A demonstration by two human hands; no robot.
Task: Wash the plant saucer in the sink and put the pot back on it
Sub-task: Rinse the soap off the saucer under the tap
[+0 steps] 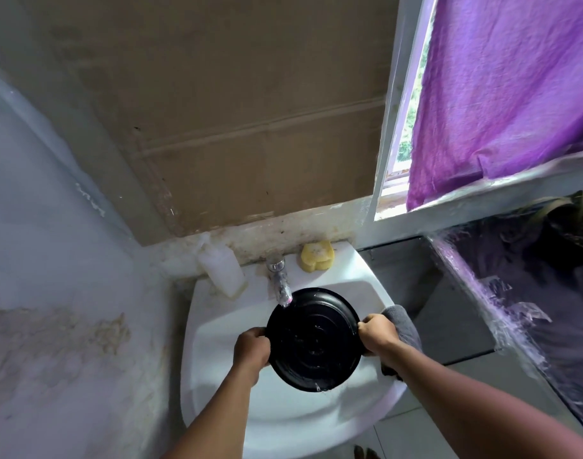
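Observation:
A round black plant saucer (315,339) with ringed ridges hangs over the white sink (224,369), tilted, its far rim under the chrome tap (278,281). Water runs off its near edge. My left hand (252,351) grips the saucer's left rim. My right hand (378,332) grips the right rim. A dark pot with long leaves (568,223) stands at the far right on a plastic-covered surface, partly cut off by the frame.
A grey cloth (404,326) lies on the sink's right rim behind my right hand. A yellow sponge (317,256) and a white bottle (221,268) rest on the back ledge. A purple curtain (502,91) covers the window. A wall stands close on the left.

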